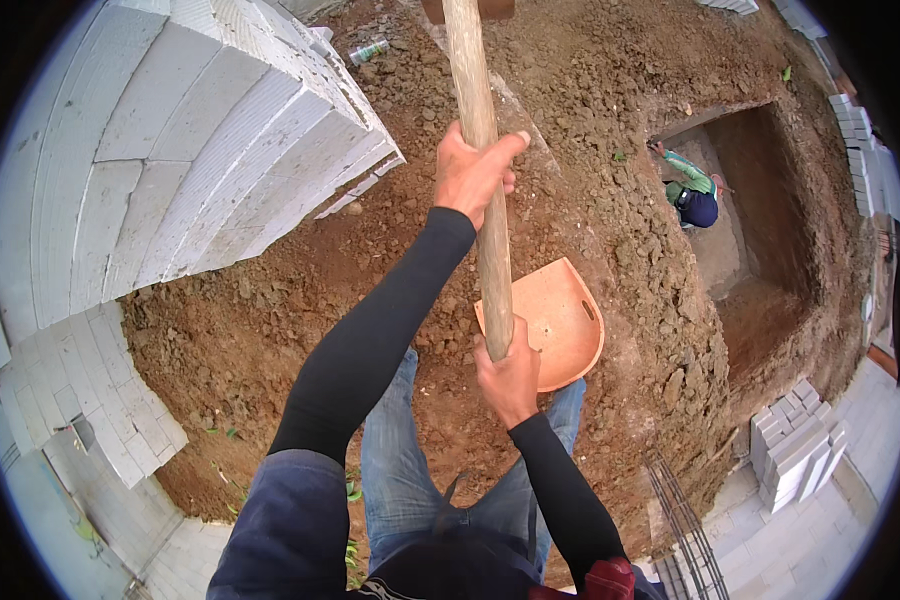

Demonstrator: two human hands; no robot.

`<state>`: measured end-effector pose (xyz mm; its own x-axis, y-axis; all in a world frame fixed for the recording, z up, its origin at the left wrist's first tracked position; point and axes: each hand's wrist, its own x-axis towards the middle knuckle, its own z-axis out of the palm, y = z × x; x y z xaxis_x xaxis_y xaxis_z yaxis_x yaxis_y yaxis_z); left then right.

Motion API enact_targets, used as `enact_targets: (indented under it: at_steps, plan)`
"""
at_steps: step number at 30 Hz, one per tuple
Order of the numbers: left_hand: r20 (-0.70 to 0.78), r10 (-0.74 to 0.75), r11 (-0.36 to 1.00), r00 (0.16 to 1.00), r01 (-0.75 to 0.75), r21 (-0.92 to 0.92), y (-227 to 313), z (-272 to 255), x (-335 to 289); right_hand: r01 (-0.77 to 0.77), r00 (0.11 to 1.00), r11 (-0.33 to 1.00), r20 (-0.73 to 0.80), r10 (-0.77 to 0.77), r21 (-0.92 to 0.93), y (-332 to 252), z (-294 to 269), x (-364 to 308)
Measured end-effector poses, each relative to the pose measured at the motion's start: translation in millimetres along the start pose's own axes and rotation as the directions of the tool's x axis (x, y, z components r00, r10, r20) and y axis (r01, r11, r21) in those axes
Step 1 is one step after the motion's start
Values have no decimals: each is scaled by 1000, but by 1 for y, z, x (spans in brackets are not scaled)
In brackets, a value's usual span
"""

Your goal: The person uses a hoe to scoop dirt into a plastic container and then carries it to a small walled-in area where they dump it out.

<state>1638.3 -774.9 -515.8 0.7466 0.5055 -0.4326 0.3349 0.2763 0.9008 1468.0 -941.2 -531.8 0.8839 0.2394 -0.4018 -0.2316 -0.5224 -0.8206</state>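
Note:
A long wooden handle (494, 255) runs up from my hands to a broad rusty-brown blade (475, 9), cut off by the upper edge; it looks like a hoe. High on the handle, my left hand (473, 175) is closed round the wood, its thumb stretched to the right. My right hand (510, 374) grips the lower end, in front of my legs. Behind that hand, an orange plastic scoop pan (560, 318) with a slot in its rim rests on the brown soil (400, 300), partly hidden by the handle and hand.
To the right, a person (697, 200) in a dark cap works inside a rectangular pit (770, 190). White block walling (160, 150) rises at left. Stacked grey blocks (795, 440) and steel bars (685, 530) lie lower right. A small bottle (369, 52) lies near the wall.

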Motion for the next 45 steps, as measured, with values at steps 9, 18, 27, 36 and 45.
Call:
enact_targets:
  at_steps: [9, 18, 27, 36, 45]
  plan:
    - [-212, -461, 685, 862, 497, 533, -234, -115, 142, -335, 914, 942, 240, 328, -14, 85, 144, 34]
    - [-289, -726, 602, 624, 780, 170, -305, -52, -48, -468, 742, 845, 405, 535, -259, 123, -20, -70]
    - [-83, -917, 399, 391, 887, -231, -301, 41, -259, -439, 710, 735, 303, 636, -517, 175, -167, -221]
    - [107, -466, 839, 878, 477, -260, -247, -32, 24, -188, 928, 973, 300, 220, -132, 162, 12, 5]
    - [-157, -118, 601, 980, 197, 774, -309, -94, 280, -201, 953, 934, 163, 257, -296, 131, 164, 219]
